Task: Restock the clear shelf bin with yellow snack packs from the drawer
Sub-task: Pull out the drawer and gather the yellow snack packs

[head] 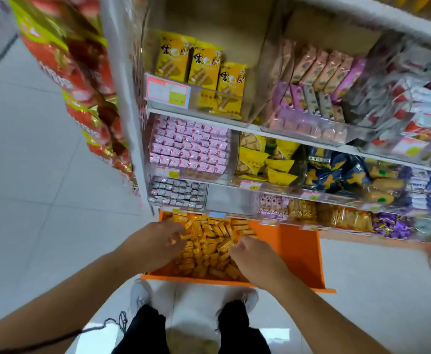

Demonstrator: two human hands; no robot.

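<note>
An orange drawer [296, 249] stands pulled out at the foot of the shelf unit. Its left half is heaped with small yellow snack packs [206, 251]. Both my hands are down in that heap. My left hand [160, 241] has its fingers and thumb curled around some packs at the pile's left side. My right hand [252, 259] is knuckles up, its fingers curled into packs at the pile's right side. Just above the drawer, the clear shelf bin [231, 200] looks empty, between a bin of grey packs and a bin of pink packs.
Shelves above hold pink packs [189, 146], tall yellow wafer packs [204, 65], and mixed bags to the right. Red and gold bags [81, 80] hang on the unit's left end. My white shoes [140, 295] stand on the pale tiled floor under the drawer's front edge.
</note>
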